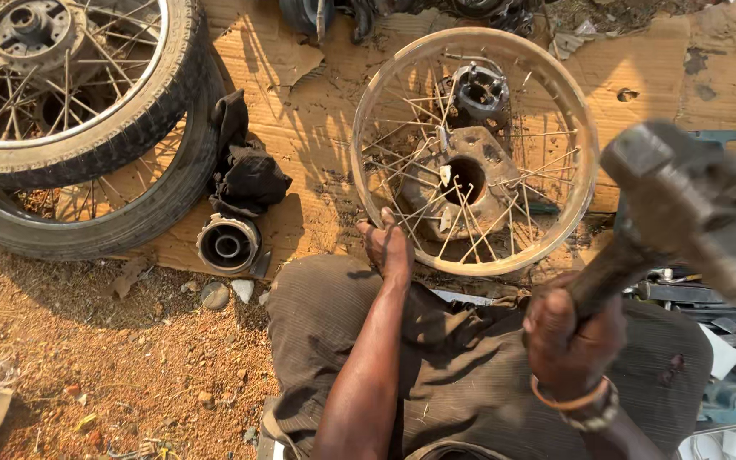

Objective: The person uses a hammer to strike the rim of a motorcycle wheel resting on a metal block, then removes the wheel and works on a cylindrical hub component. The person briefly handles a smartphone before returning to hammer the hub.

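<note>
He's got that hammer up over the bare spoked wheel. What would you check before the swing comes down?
1. Grip on hammer: right hand closed around the handle, ok.
2. Wheel steadied: left hand rests on the rim at its near edge, ok.
3. Left hand apart from the hub: it sits at the rim, ok.
4. Wheel lying flat on the cardboard: ok.
5. Where the hammer is aimed: head blurred, cannot tell.
6. Loose spokes near the hub: several look bent, not ok.
</note>
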